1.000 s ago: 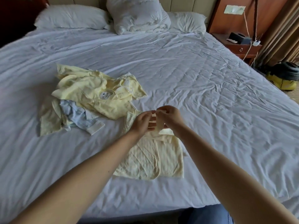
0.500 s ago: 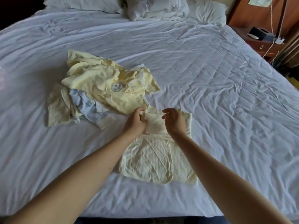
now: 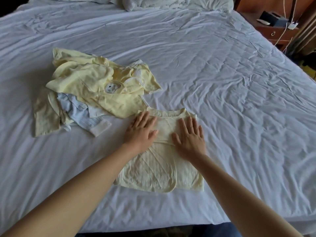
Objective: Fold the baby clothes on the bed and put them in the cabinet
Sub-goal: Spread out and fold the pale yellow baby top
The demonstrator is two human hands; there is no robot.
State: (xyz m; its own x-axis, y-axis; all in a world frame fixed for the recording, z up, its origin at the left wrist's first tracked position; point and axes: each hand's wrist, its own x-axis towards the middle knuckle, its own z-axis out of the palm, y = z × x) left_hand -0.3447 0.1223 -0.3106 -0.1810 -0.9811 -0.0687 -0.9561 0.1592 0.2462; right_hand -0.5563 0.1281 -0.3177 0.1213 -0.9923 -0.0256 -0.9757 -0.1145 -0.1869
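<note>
Garment in work: a pale yellow quilted baby top (image 3: 159,175) lies flat on the bed, close to the near edge and right in front of the person. Its curved neckline is at the far side. The upper part lies doubled over the body of the cloth, and a rounded flap crosses the lower half.
Left hand: the left hand (image 3: 141,130) rests palm down on the top's upper left corner, fingers straight and a little spread. The grip is wide and holds nothing, it only presses.
Right hand: the right hand (image 3: 189,137) lies flat on the upper right part in the same way, grip wide, pressing the fold.
Between the hands: they are apart, with a strip of yellow cloth showing.
Unfolded clothes: a heap of crumpled pale yellow baby clothes (image 3: 95,86) sits to the left and farther up the bed, one piece with a small round face patch. Its near corner is just beside the left fingertips.
Blue piece: a light blue striped garment (image 3: 80,110) with a white cuff pokes out from under the heap's near side.
Bed: a wide bed with a wrinkled white sheet (image 3: 222,82), and white pillows (image 3: 171,2) at the head.
Far right: a reddish-brown wooden nightstand (image 3: 277,31) carries a dark box (image 3: 271,17) and white cables (image 3: 284,12).
</note>
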